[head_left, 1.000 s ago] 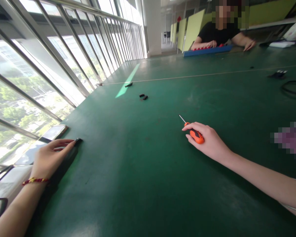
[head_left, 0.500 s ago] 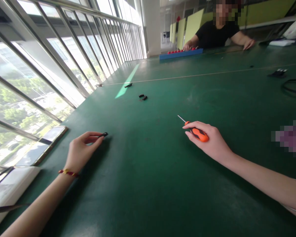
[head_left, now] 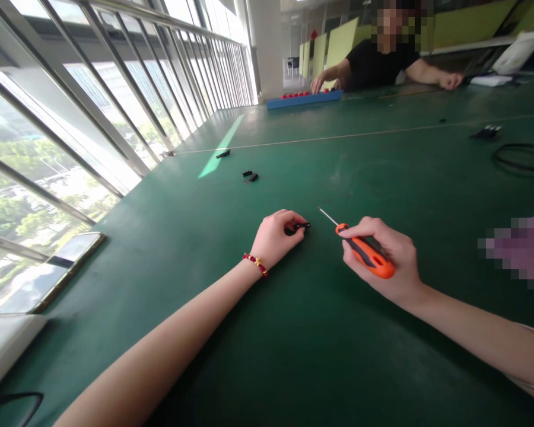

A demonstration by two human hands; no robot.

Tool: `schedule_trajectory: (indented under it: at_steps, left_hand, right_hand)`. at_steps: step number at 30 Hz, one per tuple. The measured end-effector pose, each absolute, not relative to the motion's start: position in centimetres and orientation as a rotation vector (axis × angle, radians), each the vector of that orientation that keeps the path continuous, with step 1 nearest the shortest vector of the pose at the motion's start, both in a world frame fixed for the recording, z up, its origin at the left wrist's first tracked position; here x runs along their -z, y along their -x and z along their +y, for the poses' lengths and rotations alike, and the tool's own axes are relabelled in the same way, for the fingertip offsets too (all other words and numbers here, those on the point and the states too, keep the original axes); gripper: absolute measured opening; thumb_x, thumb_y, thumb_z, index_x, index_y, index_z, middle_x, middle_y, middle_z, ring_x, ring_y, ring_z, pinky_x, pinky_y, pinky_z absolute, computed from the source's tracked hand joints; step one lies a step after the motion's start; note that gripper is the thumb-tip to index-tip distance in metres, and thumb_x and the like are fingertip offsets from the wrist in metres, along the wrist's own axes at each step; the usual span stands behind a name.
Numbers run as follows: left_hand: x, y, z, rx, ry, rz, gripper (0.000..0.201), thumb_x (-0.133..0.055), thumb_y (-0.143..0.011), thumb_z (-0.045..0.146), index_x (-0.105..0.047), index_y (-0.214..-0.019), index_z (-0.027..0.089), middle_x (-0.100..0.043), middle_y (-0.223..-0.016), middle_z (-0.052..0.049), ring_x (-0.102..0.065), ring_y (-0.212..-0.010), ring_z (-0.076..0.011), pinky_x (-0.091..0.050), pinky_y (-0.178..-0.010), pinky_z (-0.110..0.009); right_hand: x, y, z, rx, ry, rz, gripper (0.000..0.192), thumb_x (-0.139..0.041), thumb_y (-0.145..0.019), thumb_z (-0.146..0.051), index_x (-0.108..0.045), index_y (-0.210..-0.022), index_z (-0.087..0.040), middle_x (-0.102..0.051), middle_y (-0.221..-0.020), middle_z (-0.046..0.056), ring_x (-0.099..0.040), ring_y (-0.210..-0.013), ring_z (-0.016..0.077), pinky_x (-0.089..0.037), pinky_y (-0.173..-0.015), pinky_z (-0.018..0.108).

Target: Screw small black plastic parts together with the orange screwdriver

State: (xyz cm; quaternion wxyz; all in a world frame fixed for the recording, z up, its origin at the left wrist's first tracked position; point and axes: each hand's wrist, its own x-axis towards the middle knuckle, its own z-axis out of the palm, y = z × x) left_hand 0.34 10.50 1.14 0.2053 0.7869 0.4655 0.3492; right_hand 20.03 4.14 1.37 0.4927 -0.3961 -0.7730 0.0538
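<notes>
holding a small black part beside a screwdriver tip

pinched between the thumb and fingertips of the left hand (head_left: 276, 236) is a small black part (head_left: 301, 226), which is held low over the green table (head_left: 293, 332), near its middle; whether it touches the surface cannot be told. a red beaded bracelet (head_left: 255, 263) is worn on that wrist. the orange-and-black screwdriver (head_left: 360, 249) is gripped in the right hand (head_left: 382, 261), fingers closed around the handle, and its thin metal shaft is pointed up and to the left, with the tip just beside the black part but apart from it. farther back on the table two more small black pieces (head_left: 250, 175) are seen side by side, and a third black piece (head_left: 223, 153) lies beyond them near a strip of sunlight. a phone (head_left: 53, 270) is laid flat at the left edge by the window railing. at the far end a blue tray (head_left: 303, 99) with red pieces is touched by another person's hand (head_left: 317, 86). a black cable (head_left: 520, 159) is coiled at the right.
</notes>
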Motion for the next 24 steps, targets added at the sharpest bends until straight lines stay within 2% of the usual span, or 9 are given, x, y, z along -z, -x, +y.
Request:
schedule_trajectory:
  at_steps: [12,24]
  left_hand:
    - [-1.04,-0.01,10.54,-0.923,-2.19,1.249,0.013,-0.06,-0.076,0.017,-0.07,-0.085,0.018,-0.065,-0.082,-0.004,-0.06,-0.073,-0.0132,-0.049,-0.07,-0.026]
    - [-0.84,-0.01,10.49,-0.931,-2.228,1.228,0.013,-0.059,-0.077,0.017,-0.07,-0.084,0.017,-0.066,-0.085,-0.003,-0.06,-0.074,-0.0128,-0.05,-0.071,-0.025]
  right_hand:
    - [-1.73,-19.61,3.89,-0.077,0.959,-1.827,0.009,-0.058,-0.078,-0.016,-0.056,-0.081,-0.024,-0.065,-0.074,0.001,-0.06,-0.067,0.0145,-0.05,-0.062,0.029]
    - [-1.4,-19.72,4.22,-0.089,0.936,-1.819,0.01,-0.062,-0.078,-0.016,-0.055,-0.081,-0.023,-0.065,-0.072,-0.001,-0.06,-0.061,0.0124,-0.05,-0.057,0.026]
